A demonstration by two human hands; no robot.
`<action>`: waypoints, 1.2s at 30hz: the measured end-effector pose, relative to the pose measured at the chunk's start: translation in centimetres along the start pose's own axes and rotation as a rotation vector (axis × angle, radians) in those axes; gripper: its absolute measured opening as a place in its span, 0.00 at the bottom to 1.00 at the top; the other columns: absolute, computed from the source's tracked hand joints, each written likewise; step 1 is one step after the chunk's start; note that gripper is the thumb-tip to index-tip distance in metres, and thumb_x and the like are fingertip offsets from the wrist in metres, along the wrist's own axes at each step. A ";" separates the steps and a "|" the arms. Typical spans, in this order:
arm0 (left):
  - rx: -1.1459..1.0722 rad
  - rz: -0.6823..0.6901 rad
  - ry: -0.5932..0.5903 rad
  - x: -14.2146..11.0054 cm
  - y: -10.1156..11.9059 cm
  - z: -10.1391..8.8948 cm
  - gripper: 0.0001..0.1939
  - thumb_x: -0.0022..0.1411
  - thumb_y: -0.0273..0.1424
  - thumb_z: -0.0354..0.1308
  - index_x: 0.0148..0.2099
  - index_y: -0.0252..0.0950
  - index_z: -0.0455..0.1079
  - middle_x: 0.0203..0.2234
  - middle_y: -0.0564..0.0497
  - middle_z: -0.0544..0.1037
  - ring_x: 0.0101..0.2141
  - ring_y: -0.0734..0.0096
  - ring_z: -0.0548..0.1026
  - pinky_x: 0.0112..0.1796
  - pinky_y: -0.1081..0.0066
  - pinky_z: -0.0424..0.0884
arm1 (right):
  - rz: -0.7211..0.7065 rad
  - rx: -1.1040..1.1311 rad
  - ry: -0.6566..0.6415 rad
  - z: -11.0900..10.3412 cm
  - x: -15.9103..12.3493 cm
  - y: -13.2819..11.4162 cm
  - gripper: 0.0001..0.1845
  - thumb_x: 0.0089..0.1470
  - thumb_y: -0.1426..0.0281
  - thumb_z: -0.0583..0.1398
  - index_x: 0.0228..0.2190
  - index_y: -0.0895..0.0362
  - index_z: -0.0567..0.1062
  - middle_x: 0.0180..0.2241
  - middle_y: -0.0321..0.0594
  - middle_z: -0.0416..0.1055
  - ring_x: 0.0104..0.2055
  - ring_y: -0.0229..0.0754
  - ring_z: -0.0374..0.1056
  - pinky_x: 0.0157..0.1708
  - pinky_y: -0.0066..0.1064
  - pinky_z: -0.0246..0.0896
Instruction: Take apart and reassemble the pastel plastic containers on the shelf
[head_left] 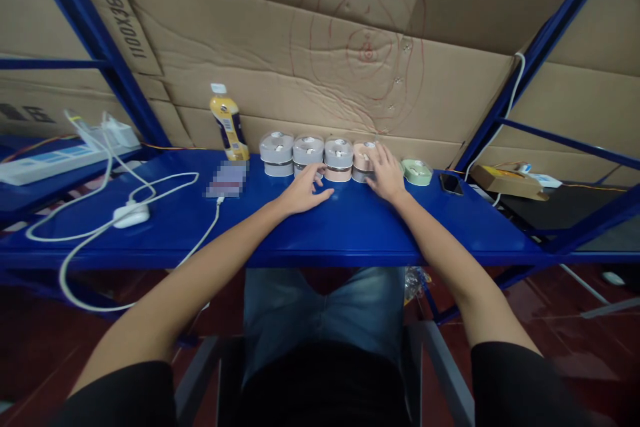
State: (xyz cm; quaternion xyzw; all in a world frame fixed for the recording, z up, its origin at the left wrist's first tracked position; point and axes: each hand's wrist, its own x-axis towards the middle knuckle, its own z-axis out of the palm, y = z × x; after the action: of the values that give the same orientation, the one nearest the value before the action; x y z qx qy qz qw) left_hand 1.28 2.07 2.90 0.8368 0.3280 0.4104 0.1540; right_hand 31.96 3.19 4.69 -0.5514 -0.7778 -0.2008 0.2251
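A row of small round lidded containers stands at the back of the blue shelf (pixel 350 227): stacked grey ones (pixel 277 152), (pixel 308 150), a grey-over-peach stack (pixel 339 159) and a peach-topped stack (pixel 363 157). My right hand (pixel 385 174) rests against the peach-topped stack, fingers spread over its side. Lying flat on the shelf just in front of the grey stacks, my left hand (pixel 303 192) holds nothing, its fingertips near their bases. A single green container (pixel 417 172) sits to the right of my right hand.
A yellow drink bottle (pixel 229 124) stands left of the containers. A blurred flat item (pixel 226 180) lies with a white cable (pixel 150 214) and adapter (pixel 131 215). A power strip (pixel 55 160) is far left, a black phone (pixel 451 183) and a yellow box (pixel 505 180) at right. Cardboard sheets form the back wall.
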 end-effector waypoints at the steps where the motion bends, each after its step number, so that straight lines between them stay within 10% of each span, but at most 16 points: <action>1: -0.001 0.001 -0.001 0.0 -0.1 0.0 0.34 0.63 0.42 0.68 0.67 0.38 0.65 0.52 0.38 0.78 0.41 0.56 0.80 0.39 0.57 0.79 | -0.019 -0.010 -0.017 0.4 0.2 -0.1 0.49 0.61 0.69 0.68 0.76 0.58 0.57 0.82 0.58 0.45 0.83 0.70 0.43 0.77 0.67 0.49; 16: -0.029 -0.035 -0.002 0.0 0.2 -0.1 0.34 0.63 0.41 0.69 0.66 0.37 0.67 0.53 0.38 0.79 0.44 0.54 0.81 0.42 0.55 0.82 | 0.118 -0.011 0.046 -1.4 1.3 -0.5 0.37 0.68 0.70 0.54 0.73 0.71 0.61 0.73 0.68 0.62 0.75 0.69 0.57 0.74 0.63 0.54; 22: -0.486 -0.187 0.014 0.9 0.1 0.2 0.31 0.65 0.48 0.68 0.62 0.37 0.68 0.51 0.35 0.81 0.45 0.53 0.86 0.44 0.54 0.85 | 0.215 0.264 0.200 -4.3 0.9 -0.5 0.41 0.74 0.52 0.51 0.78 0.59 0.55 0.74 0.59 0.61 0.75 0.63 0.60 0.72 0.55 0.64; 29: -0.923 -0.333 -0.318 1.0 0.7 -1.0 0.42 0.69 0.67 0.55 0.66 0.37 0.71 0.53 0.30 0.85 0.49 0.39 0.88 0.49 0.45 0.87 | -0.055 0.993 -0.052 -3.5 0.2 -2.8 0.52 0.60 0.32 0.61 0.70 0.53 0.67 0.69 0.53 0.72 0.72 0.60 0.68 0.74 0.52 0.63; 36: -0.606 -0.202 -0.210 0.4 0.0 -0.7 0.40 0.64 0.53 0.70 0.68 0.34 0.70 0.58 0.31 0.83 0.52 0.42 0.86 0.53 0.45 0.85 | -0.173 1.142 -0.330 -4.1 -0.6 -2.2 0.55 0.47 0.44 0.76 0.70 0.48 0.68 0.73 0.50 0.67 0.75 0.61 0.65 0.73 0.53 0.64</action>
State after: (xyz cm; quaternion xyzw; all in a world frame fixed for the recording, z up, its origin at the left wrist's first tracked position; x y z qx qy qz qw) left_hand 0.92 2.33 3.58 0.7541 0.2547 0.3836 0.4684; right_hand 30.55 -0.25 7.58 -0.3016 -0.8294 0.3194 0.3450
